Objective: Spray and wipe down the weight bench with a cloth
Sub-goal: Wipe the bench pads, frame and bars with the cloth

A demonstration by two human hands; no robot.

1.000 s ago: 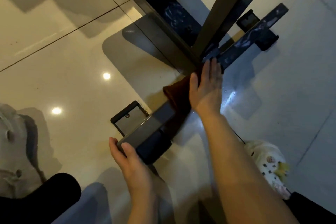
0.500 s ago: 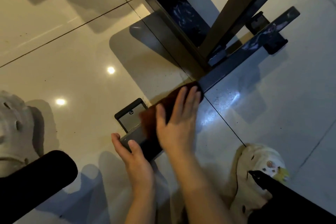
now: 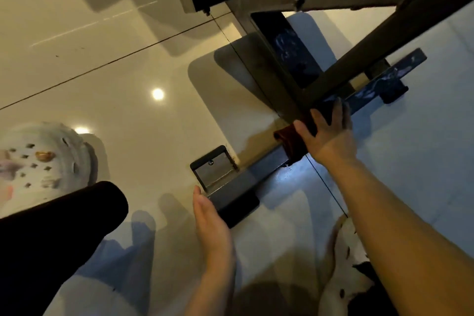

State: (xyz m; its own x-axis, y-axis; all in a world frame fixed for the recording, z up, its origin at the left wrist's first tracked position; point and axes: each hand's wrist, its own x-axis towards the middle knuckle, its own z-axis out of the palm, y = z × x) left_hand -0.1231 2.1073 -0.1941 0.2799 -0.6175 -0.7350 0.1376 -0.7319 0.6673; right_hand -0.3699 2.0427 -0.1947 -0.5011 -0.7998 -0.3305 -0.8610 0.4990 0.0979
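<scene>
A dark reddish-brown cloth (image 3: 291, 142), soft and folded, is draped over the flat metal base bar (image 3: 259, 170) of the weight bench, near its junction with the slanted square-tube strut (image 3: 359, 59). It is pressed down by the right hand (image 3: 329, 136), fingers straight and spread. The bar's capped near end is touched by the left hand (image 3: 211, 220), flat-fingered, nothing grasped. Two pale perforated clogs (image 3: 38, 161) rest on glossy floor tiles (image 3: 102, 79).

We see no readable text, labels, brands or numbers; nothing legible on the bench frame (image 3: 259, 174), cloth (image 3: 291, 141) or floor (image 3: 102, 79).
</scene>
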